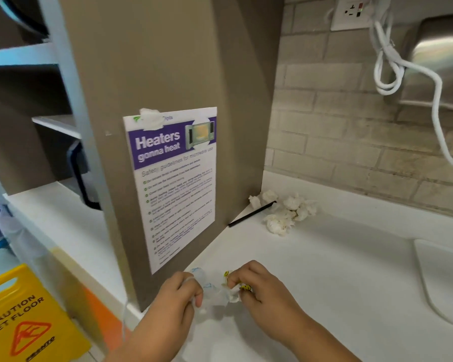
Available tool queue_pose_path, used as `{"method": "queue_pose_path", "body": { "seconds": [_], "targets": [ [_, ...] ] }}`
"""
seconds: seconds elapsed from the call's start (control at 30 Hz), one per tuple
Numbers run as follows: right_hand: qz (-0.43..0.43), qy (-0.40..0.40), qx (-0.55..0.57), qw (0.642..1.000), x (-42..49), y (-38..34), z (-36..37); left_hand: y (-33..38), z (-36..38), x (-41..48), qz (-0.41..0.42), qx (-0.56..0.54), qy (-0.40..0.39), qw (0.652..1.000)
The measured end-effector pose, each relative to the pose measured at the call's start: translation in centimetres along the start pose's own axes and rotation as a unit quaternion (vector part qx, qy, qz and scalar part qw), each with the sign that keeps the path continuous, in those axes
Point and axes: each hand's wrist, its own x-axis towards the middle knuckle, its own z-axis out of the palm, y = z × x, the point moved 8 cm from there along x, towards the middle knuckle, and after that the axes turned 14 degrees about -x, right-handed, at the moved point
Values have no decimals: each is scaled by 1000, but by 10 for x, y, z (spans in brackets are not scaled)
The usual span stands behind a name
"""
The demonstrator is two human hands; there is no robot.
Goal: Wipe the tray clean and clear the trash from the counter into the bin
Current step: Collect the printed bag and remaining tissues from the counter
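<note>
White counter [338, 270] beside a brown cabinet panel [168, 61]: at its near edge, left hand [179, 293] and right hand [256, 286] both pinch a crumpled clear plastic wrapper with yellow smileys [217, 293]. Farther back, crumpled white tissues [288, 210] and a thin black straw [251, 214] lie uncollected; no bin visible

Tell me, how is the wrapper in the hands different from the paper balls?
The wrapper has yellow smiley faces; the paper balls are plain white. The wrapper is pinched by the left hand and right hand; the several paper balls lie untouched. Both are crumpled.
</note>
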Motion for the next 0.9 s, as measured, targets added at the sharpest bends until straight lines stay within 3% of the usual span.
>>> {"method": "queue_pose_path", "body": {
  "seconds": [0.23, 0.43, 0.67, 0.77, 0.9],
  "targets": [
    [6, -6, 76, 997, -16, -104, 63, -30, -91, -91, -26, -17, 13, 999],
    [7, -58, 112, 992, -35, -162, 161, -119, -138, -187, -166, 4, 47, 985],
    [67, -142, 76, 985, -44, -148, 286, -203, -123, -271, -325, -38, 56, 943],
    [98, -205, 82, 970, -49, -126, 348, -243, -97, -304, -409, -95, 72, 905],
    [134, -293, 49, 945, -67, -88, 437, -302, -57, -351, -464, -79, 88, 878]
  ]
}}
